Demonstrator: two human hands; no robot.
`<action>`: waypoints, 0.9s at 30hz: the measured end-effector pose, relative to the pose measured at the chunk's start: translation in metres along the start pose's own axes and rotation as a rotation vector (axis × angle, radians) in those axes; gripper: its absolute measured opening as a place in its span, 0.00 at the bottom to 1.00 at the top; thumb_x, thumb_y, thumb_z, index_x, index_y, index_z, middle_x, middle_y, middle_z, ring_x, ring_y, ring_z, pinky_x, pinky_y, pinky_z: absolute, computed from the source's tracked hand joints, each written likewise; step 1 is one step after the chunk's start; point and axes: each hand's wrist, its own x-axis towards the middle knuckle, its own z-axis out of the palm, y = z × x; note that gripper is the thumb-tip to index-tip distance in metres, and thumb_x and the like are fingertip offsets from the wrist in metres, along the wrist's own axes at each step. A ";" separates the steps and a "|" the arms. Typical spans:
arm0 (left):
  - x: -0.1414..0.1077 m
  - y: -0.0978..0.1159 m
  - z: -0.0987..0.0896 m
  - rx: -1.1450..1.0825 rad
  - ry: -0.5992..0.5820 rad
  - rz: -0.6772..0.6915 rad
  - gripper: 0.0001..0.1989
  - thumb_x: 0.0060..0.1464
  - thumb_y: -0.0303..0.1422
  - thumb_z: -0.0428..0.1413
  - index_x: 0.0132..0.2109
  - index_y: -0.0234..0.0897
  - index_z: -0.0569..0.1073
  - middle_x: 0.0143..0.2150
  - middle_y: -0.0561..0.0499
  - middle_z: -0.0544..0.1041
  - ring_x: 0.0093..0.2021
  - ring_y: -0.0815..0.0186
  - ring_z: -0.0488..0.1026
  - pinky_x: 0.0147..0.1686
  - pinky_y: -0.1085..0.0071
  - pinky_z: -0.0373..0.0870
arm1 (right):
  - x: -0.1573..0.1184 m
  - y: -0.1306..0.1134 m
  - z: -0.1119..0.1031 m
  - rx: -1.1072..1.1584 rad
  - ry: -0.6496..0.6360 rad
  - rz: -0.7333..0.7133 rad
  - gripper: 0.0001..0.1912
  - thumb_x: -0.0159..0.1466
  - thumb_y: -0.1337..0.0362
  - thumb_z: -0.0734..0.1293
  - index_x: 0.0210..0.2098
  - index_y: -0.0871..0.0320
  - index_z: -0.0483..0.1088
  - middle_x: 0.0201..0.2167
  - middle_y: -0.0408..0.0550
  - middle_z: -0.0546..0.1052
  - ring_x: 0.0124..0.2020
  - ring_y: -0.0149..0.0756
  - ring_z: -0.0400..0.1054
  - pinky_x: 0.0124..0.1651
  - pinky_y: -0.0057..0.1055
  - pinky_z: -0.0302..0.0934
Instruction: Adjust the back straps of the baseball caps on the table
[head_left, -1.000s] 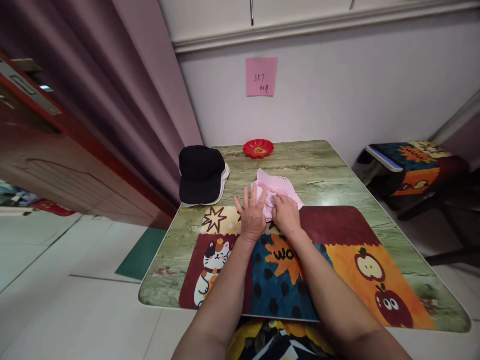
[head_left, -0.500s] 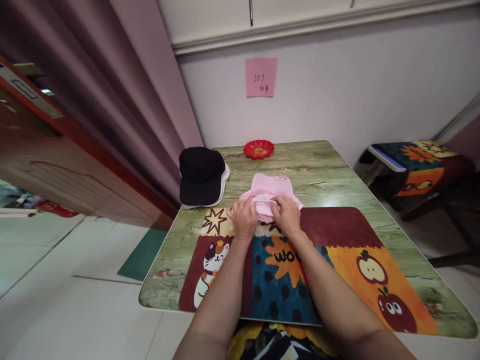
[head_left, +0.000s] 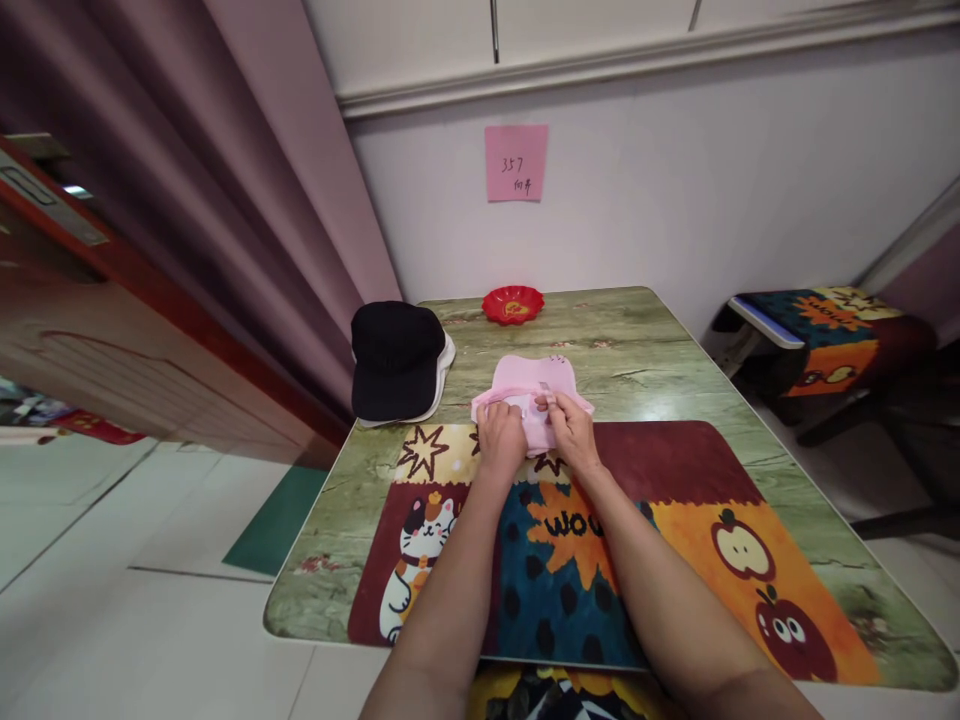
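Observation:
A pink cap (head_left: pixel 534 374) lies at the middle of the table, its brim pointing away from me and its crown folded in towards me. It rests partly on the far edge of a colourful printed mat (head_left: pixel 679 455). My left hand (head_left: pixel 501 438) is closed on the cap's left side, fingers curled over the fabric. On the right, my right hand (head_left: pixel 573 432) pinches the cap's inner edge between thumb and fingers. The fingers hide part of the cap's opening. To the left sits a black cap (head_left: pixel 397 362), stacked on a white cap (head_left: pixel 448 372) of which only the rim shows.
A red scalloped dish (head_left: pixel 513 305) stands near the far edge of the green wood-patterned table (head_left: pixel 622 335). A pink note (head_left: pixel 516 163) is stuck to the wall. Beyond the table's right edge is a seat with a printed cover (head_left: pixel 836 335). A curtain (head_left: pixel 300 200) and door (head_left: pixel 172 330) are at left.
My left hand has shifted from the cap's left edge inward over the folded fabric. My right hand has turned, its fingers now raised in a pinch. The crown lies flatter.

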 end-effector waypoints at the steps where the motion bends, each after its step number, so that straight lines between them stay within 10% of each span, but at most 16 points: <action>1: 0.000 -0.005 0.001 -0.044 0.004 -0.007 0.14 0.63 0.25 0.48 0.44 0.34 0.79 0.43 0.38 0.80 0.49 0.51 0.72 0.61 0.49 0.57 | 0.000 0.000 0.001 -0.003 -0.015 0.022 0.18 0.70 0.57 0.56 0.43 0.56 0.77 0.35 0.48 0.80 0.33 0.39 0.73 0.39 0.33 0.63; 7: -0.001 -0.020 0.001 -0.377 0.037 -0.082 0.10 0.60 0.29 0.56 0.46 0.40 0.79 0.47 0.43 0.80 0.53 0.52 0.73 0.60 0.52 0.58 | -0.001 0.001 0.006 0.021 0.007 0.082 0.18 0.70 0.52 0.60 0.50 0.55 0.73 0.27 0.43 0.77 0.30 0.38 0.70 0.38 0.33 0.62; 16: 0.000 -0.027 -0.005 -1.084 0.138 -0.196 0.07 0.59 0.35 0.54 0.39 0.39 0.76 0.38 0.48 0.81 0.42 0.60 0.77 0.48 0.64 0.71 | 0.003 0.003 0.005 0.295 -0.009 0.100 0.19 0.66 0.45 0.65 0.34 0.54 0.71 0.24 0.43 0.74 0.26 0.35 0.67 0.33 0.32 0.63; 27: -0.003 -0.008 -0.007 -0.234 -0.011 0.066 0.10 0.59 0.27 0.56 0.44 0.41 0.79 0.45 0.42 0.81 0.52 0.50 0.71 0.62 0.46 0.54 | 0.000 0.008 0.006 0.265 0.036 0.142 0.19 0.65 0.45 0.66 0.37 0.55 0.73 0.27 0.45 0.78 0.27 0.36 0.71 0.35 0.32 0.66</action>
